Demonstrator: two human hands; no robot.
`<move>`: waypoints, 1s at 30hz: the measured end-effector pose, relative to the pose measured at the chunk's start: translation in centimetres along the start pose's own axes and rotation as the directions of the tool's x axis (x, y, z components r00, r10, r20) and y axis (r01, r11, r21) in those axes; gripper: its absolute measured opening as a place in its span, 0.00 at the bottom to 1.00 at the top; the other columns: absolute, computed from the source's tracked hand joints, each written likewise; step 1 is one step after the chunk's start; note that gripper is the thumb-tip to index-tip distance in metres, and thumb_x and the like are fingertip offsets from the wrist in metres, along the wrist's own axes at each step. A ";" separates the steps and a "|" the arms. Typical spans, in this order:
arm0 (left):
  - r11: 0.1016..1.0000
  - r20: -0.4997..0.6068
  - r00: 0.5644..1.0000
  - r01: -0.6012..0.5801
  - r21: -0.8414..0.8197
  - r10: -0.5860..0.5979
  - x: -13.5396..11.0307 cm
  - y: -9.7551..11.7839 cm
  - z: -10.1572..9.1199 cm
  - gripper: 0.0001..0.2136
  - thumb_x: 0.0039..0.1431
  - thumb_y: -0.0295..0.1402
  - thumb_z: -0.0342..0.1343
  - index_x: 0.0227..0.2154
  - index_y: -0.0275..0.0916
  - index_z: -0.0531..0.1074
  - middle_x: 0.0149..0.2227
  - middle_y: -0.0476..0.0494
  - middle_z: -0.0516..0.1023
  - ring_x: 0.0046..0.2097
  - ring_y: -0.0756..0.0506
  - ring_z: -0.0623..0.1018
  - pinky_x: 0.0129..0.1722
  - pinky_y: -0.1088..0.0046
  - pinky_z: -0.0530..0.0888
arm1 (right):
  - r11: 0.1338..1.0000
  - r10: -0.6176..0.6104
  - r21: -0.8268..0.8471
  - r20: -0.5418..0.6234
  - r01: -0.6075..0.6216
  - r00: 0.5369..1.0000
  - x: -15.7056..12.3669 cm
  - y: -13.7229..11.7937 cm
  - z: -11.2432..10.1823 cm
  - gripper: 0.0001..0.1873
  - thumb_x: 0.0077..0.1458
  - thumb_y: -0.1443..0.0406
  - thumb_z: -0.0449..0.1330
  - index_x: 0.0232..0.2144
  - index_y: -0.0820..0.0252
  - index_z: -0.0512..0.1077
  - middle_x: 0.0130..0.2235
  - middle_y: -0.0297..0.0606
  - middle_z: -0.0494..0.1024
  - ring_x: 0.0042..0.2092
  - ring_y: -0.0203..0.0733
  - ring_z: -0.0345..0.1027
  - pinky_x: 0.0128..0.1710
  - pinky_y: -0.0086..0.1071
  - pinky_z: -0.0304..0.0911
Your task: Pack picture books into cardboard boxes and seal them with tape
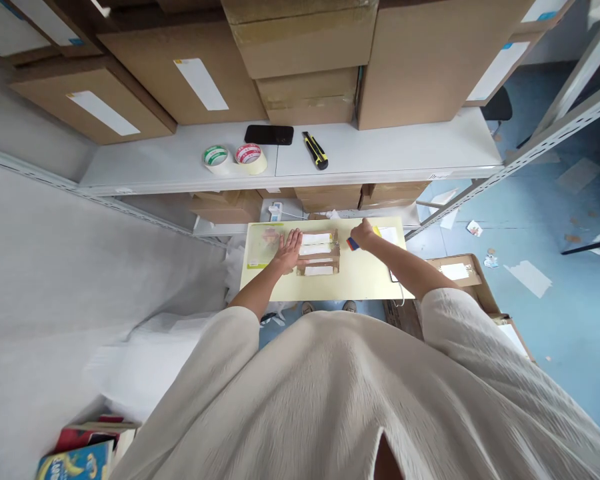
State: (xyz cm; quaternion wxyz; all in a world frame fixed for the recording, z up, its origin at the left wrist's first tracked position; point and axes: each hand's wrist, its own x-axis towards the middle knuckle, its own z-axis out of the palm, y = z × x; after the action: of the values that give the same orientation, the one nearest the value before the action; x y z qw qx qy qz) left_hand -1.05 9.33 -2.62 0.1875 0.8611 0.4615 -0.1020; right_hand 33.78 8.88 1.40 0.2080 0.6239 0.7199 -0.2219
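My left hand point(289, 251) lies flat with its fingers stretched over the left side of a small cardboard piece point(335, 256) that bears several white labels. My right hand point(363, 235) is closed on a small blue and red object point(353, 244), just right of the cardboard; its kind is too small to make out. Both hands are above a pale yellow table point(280, 291). Left of my left hand is a clear, yellow-green edged sheet point(260, 248). Beyond my right hand lies a white paper with a yellow corner point(390, 235).
On the grey shelf point(180, 160) beyond the table are two tape rolls point(251, 157), a black phone point(269, 135) and a yellow-black utility knife point(315, 151). Large cardboard boxes point(310, 40) stand behind them. An opened cardboard box point(473, 273) is on the floor at right. White wrapping point(160, 360) bulges at left.
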 end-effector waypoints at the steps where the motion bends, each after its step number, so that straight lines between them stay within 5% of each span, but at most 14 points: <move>1: 1.000 0.004 1.000 0.006 0.005 -0.006 0.0 0.0 0.0 0.61 0.65 0.62 0.63 0.85 0.28 0.38 0.85 0.18 0.39 0.86 0.24 0.37 0.81 0.34 0.32 | 0.999 0.001 -0.052 0.037 0.001 0.999 -0.5 -0.3 0.7 0.31 0.45 0.59 0.84 0.50 0.56 0.81 0.51 0.55 0.87 0.61 0.73 0.79 0.65 0.60 0.58; 5: 1.000 -0.001 1.000 0.015 -0.010 -0.015 0.0 0.0 0.2 0.60 0.65 0.60 0.63 0.85 0.31 0.39 0.85 0.20 0.40 0.86 0.25 0.38 0.81 0.34 0.33 | 0.998 0.063 -0.037 0.100 -0.059 0.993 -2.7 0.1 3.6 0.35 0.46 0.58 0.82 0.54 0.59 0.77 0.53 0.57 0.86 0.59 0.68 0.80 0.63 0.54 0.59; 10: 0.996 -0.035 0.999 0.016 -0.082 -0.019 -0.1 -0.2 0.4 0.60 0.64 0.64 0.62 0.86 0.35 0.42 0.86 0.24 0.41 0.86 0.24 0.37 0.81 0.34 0.32 | 0.930 0.278 0.217 0.111 -0.296 0.954 -5.7 2.5 6.1 0.36 0.62 0.41 0.69 0.60 0.58 0.72 0.50 0.55 0.86 0.55 0.64 0.82 0.59 0.51 0.66; 14: 0.985 -0.057 0.996 0.057 -0.163 -0.067 -0.2 -0.1 0.4 0.56 0.68 0.67 0.56 0.85 0.36 0.45 0.86 0.25 0.38 0.85 0.23 0.34 0.80 0.31 0.35 | 0.845 0.405 0.348 0.077 -0.405 0.911 -7.5 1.7 7.8 0.27 0.75 0.50 0.55 0.62 0.64 0.73 0.54 0.63 0.85 0.58 0.65 0.81 0.60 0.52 0.67; 20: 0.921 -0.155 0.964 0.149 -0.359 -0.217 -0.9 0.0 1.0 0.44 0.75 0.57 0.51 0.85 0.41 0.48 0.86 0.28 0.40 0.86 0.27 0.41 0.81 0.33 0.45 | 0.866 0.397 0.314 0.039 -0.389 0.917 -8.4 -1.0 9.6 0.24 0.75 0.54 0.55 0.63 0.59 0.76 0.58 0.59 0.85 0.61 0.62 0.81 0.60 0.49 0.69; 25: 0.781 -0.186 0.886 0.256 -0.569 -0.426 -1.5 -1.0 1.3 0.39 0.74 0.46 0.57 0.82 0.41 0.55 0.83 0.27 0.56 0.82 0.30 0.58 0.79 0.47 0.62 | 0.855 0.421 0.321 0.028 -0.407 0.907 -8.3 -1.8 9.2 0.23 0.73 0.50 0.58 0.57 0.59 0.79 0.55 0.62 0.85 0.58 0.64 0.81 0.53 0.46 0.73; 30: 0.603 -0.102 0.834 0.301 -0.739 -0.542 -0.4 -1.1 0.5 0.35 0.71 0.39 0.61 0.77 0.38 0.61 0.74 0.26 0.71 0.72 0.34 0.75 0.72 0.57 0.71 | 0.675 0.448 0.704 -0.152 -0.221 0.881 -4.9 -3.5 6.6 0.30 0.69 0.50 0.62 0.65 0.59 0.74 0.62 0.58 0.82 0.61 0.60 0.79 0.58 0.45 0.74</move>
State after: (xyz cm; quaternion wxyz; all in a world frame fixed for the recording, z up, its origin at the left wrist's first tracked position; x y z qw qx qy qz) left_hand -2.16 9.39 -3.17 0.3905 0.5938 0.6810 0.1765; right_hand 31.10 0.66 -0.94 -0.1086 0.8055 0.4865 -0.3205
